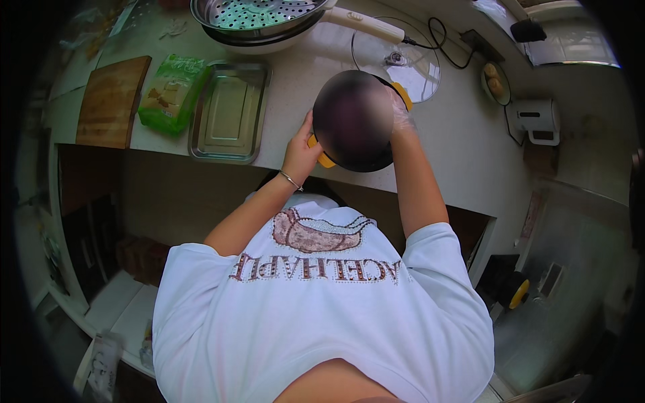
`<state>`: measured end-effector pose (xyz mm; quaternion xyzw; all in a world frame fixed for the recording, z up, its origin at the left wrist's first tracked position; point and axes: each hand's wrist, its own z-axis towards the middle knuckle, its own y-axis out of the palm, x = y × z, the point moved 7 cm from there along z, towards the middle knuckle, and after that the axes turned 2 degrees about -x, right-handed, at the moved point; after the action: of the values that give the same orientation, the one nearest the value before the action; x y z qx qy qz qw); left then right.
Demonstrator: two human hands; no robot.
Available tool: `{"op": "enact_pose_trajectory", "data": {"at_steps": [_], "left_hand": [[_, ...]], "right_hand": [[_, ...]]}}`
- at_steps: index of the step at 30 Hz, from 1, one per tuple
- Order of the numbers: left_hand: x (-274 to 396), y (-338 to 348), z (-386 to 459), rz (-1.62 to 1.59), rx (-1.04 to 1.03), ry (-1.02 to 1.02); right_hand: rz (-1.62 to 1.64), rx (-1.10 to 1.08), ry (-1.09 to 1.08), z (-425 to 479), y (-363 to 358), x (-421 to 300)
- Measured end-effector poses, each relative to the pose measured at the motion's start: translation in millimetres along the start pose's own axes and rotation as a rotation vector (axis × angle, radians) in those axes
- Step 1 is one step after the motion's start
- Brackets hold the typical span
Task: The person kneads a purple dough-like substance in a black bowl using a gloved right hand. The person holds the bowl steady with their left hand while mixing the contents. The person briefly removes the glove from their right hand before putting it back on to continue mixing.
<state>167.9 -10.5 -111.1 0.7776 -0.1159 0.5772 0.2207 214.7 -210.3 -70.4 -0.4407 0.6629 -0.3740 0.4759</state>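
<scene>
A round black pot (375,163) with yellow side handles is at the counter's front edge; a blur hides most of its inside. My left hand (302,151), with a bracelet at the wrist, holds the pot's left side near one yellow handle. On the far right side, my right hand (400,113) wears a clear plastic glove and reaches to the rim, partly over the inside; the blur hides its fingertips, so its grip is unclear. Behind the pot lies a glass lid (423,75) with a metal knob. To the left is a rectangular metal tray (232,113).
A green food bag (171,95) and a wooden cutting board (112,103) lie left of the tray. At the back stands an electric pot with a perforated steamer insert (262,14), its cord running right. A small bowl (496,83) and a white appliance (535,118) sit at right.
</scene>
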Motion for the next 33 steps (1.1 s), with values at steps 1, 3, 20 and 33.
{"op": "enact_pose_trajectory", "data": {"at_steps": [1,3,20,33], "left_hand": [[8.5,1.2,-2.1,-0.039,-0.003,-0.079],[13.7,0.3,-3.4,-0.052,-0.014,-0.161],[8.3,-30.7,23.3,-0.198,0.15,0.123],[-3.9,-35.2,40.5,-0.142,0.426,0.142]], "right_hand": [[0.051,-0.021,0.147,0.9,-8.0,-17.1],[0.087,0.039,0.02,-14.3,-30.8,-64.1],[-0.364,-0.217,-0.39,-30.8,20.2,-96.5],[0.2,-0.104,-0.162,-40.1,-7.0,-50.8]]}}
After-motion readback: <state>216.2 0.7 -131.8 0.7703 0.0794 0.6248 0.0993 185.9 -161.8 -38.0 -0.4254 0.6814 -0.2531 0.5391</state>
